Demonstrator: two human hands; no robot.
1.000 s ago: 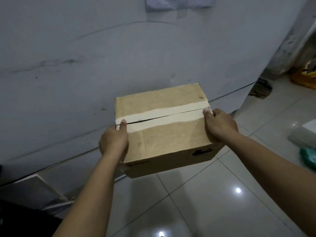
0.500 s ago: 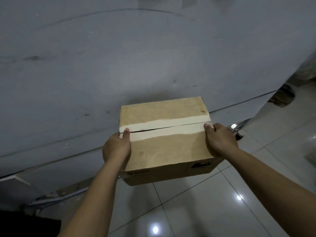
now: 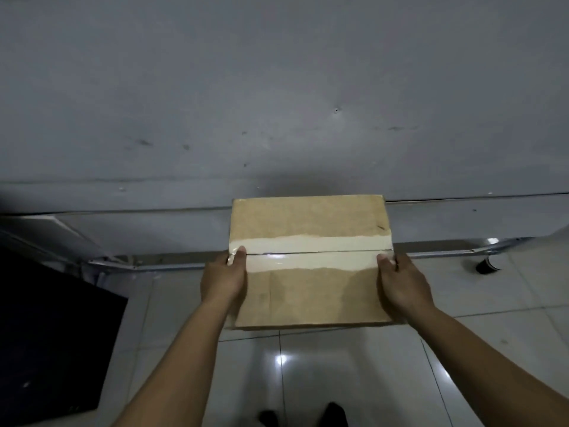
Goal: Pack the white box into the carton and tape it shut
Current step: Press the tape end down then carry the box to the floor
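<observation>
A brown cardboard carton [image 3: 308, 291] is held in the air in front of me, its top flaps shut. A pale strip [image 3: 311, 252] runs along the centre seam, with a glossy patch near its left end. My left hand [image 3: 223, 277] grips the carton's left side, thumb on the seam end. My right hand [image 3: 401, 282] grips the right side the same way. The white box is not visible.
A grey wall [image 3: 277, 87] rises straight ahead, with a metal rail [image 3: 154, 263] along its base. White glossy floor tiles [image 3: 338, 365] lie below. A dark object [image 3: 46, 334] fills the lower left. My feet [image 3: 308, 414] show at the bottom edge.
The carton has turned from a tilted angle to square-on and sits lower and nearer the wall's base. The view has swung left and down; both hands keep their grip.
</observation>
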